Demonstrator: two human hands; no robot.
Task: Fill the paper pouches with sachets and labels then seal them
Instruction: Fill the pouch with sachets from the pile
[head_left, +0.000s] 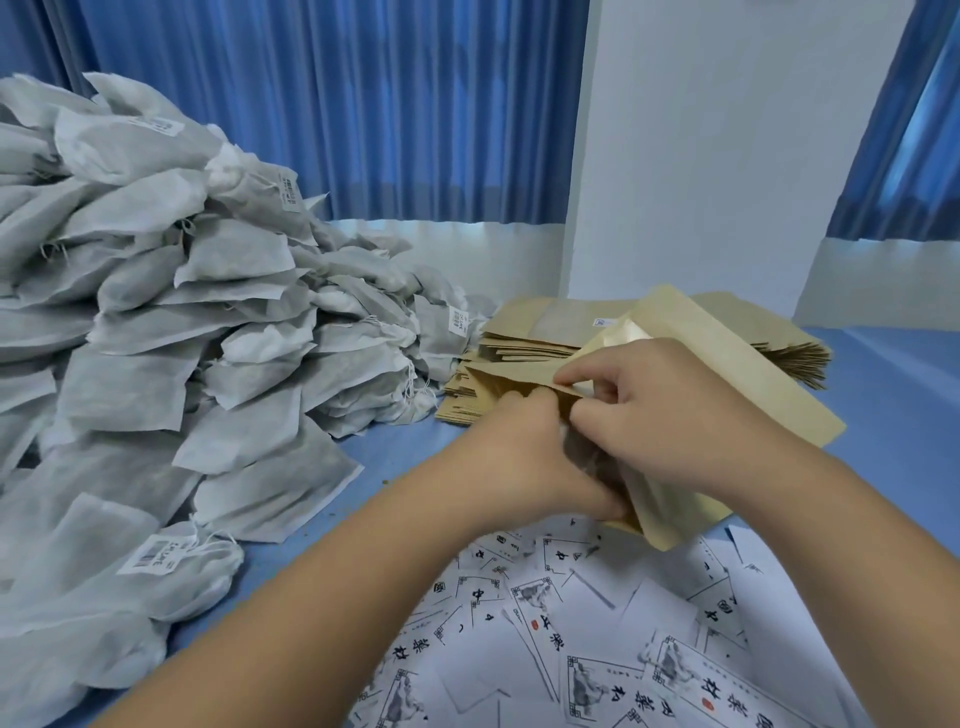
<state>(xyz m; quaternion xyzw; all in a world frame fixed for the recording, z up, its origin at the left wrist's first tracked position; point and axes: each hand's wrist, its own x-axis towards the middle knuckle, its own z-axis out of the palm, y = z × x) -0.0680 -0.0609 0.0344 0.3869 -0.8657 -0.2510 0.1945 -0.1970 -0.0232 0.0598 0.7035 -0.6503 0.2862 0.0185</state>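
Note:
I hold one brown paper pouch (727, 374) in the air above the table, its mouth turned toward me. My left hand (524, 457) grips the pouch's near edge from below. My right hand (660, 410) pinches the upper lip of the mouth between thumb and fingers. What lies inside the pouch is hidden by my fingers. A large heap of grey-white fabric sachets (171, 322) fills the left side. Loose printed paper labels (597, 634) lie spread under my forearms.
A stack of flat brown pouches (524, 338) lies behind my hands on the blue table (904, 415). A white pillar (701, 156) and blue curtains (363, 104) stand at the back. Bare blue surface shows at the right.

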